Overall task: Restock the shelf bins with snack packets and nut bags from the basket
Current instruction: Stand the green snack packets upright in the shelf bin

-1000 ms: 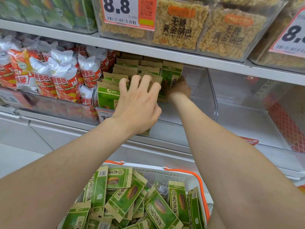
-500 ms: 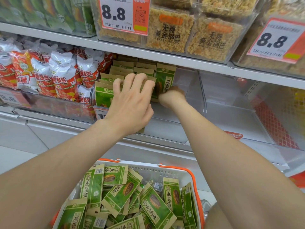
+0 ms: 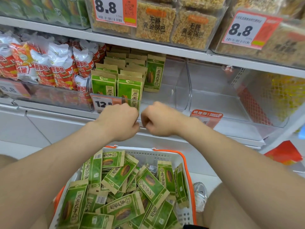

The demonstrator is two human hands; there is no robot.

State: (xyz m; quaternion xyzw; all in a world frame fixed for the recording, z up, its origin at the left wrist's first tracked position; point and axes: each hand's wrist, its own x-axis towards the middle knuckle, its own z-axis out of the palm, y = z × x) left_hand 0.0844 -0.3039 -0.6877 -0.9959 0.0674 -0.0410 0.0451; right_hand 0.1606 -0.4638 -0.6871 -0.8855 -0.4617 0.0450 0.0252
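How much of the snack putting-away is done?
Partly done: green packets stand in rows on the left of the clear bin. In hand: nothing visible; the left hand and right hand are curled at its front edge. Left: the basket holds many loose packets, and the bin's right side has room.

Two hands: left hand [image 3: 119,121], right hand [image 3: 158,120]. One basket [image 3: 165,152] below them. Two tags above: first tag [image 3: 110,11], second tag [image 3: 245,29].

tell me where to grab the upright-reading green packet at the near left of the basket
Pinch the brown top strip of the green packet, coming from above with the left hand. It lies face up on top of the pile in the basket, and that far edge shows uncovered, so it should probably lift cleanly.
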